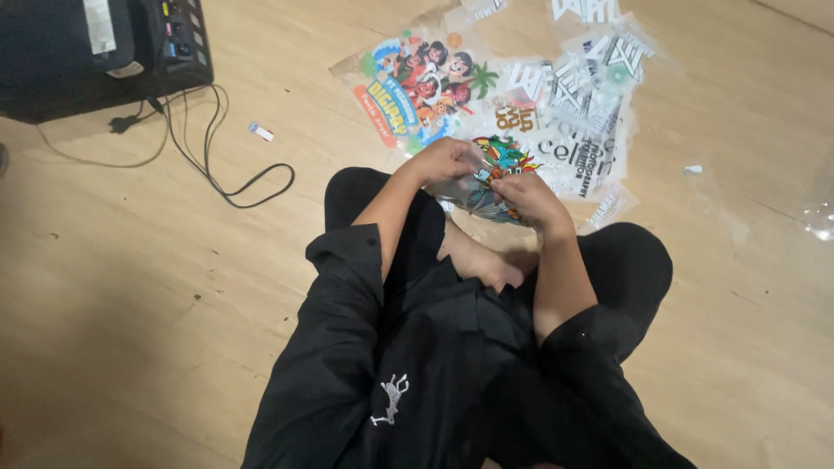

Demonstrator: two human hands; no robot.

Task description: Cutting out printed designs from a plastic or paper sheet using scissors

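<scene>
I sit cross-legged on a wooden floor in black clothes. Both hands meet over my lap and grip a clear film sheet [497, 163] printed with a colourful cartoon design. My left hand [445, 160] pinches its left edge. My right hand [526, 196] pinches the right side, fingers curled on the film. The sheet's lower part is hidden behind my hands.
Several more printed transfer sheets [556, 95] lie spread on the floor ahead, one with cartoon figures [421, 82]. A black machine [95, 48] sits at the far left with a black cable [221, 174] looping out. A small white object [261, 131] lies nearby.
</scene>
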